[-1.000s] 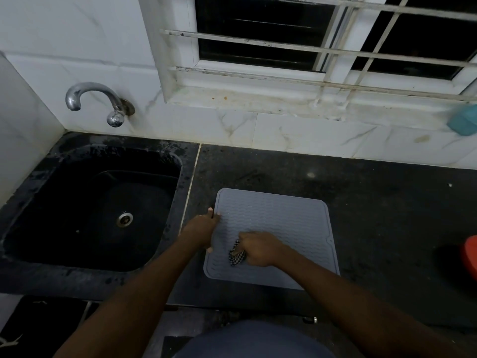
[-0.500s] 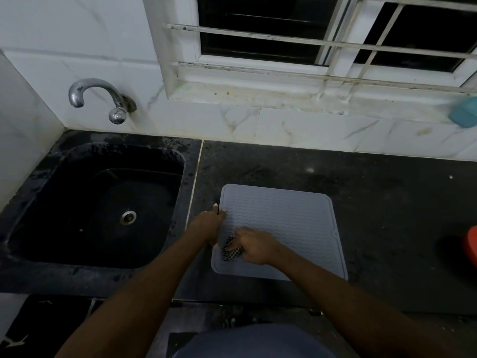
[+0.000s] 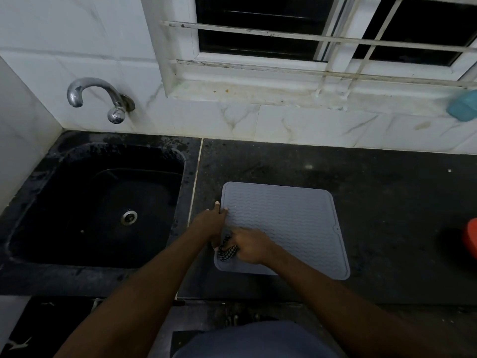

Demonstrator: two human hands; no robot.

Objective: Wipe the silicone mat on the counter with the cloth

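Note:
A grey ribbed silicone mat point(image 3: 284, 223) lies flat on the dark counter point(image 3: 387, 202), just right of the sink. My left hand point(image 3: 210, 222) presses on the mat's left edge with straight fingers. My right hand point(image 3: 249, 245) grips a bunched black-and-white checked cloth point(image 3: 227, 250) against the mat's near left corner. Most of the cloth is hidden under my fingers.
A black sink point(image 3: 103, 202) with a metal drain sits to the left, under a chrome tap point(image 3: 98, 98). A tiled wall and barred window rise behind. A red object point(image 3: 471, 241) shows at the right edge, a teal object point(image 3: 464, 105) on the sill.
My right hand has slid the cloth leftward along the mat's near part toward its left corner, close to my left hand. My left hand stays on the left edge.

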